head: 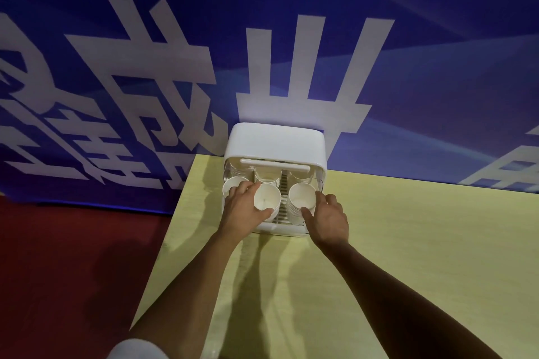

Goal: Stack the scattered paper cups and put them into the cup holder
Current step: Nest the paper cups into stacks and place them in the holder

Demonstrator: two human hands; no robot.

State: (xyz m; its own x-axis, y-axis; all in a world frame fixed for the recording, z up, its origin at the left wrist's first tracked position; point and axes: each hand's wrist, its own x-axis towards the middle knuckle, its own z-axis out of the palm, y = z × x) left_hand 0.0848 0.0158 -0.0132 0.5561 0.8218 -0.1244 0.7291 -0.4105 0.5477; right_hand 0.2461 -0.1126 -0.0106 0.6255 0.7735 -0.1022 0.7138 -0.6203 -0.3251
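A white cup holder (274,140) with a raised lid stands at the back of the yellow table. Inside it stand several stacks of white paper cups. My left hand (243,207) grips the front middle cup stack (267,197), fingers curled round its rim and side. Just left of that hand another cup stack (232,185) peeks out. My right hand (329,217) holds the front right cup stack (303,197) between thumb and forefinger. More cups sit in the back row (267,176), partly hidden under the lid.
The yellow table (408,242) stretches to the right and toward me. Its left edge drops off to a red floor (73,242). A blue banner (145,67) with large white characters hangs right behind the holder.
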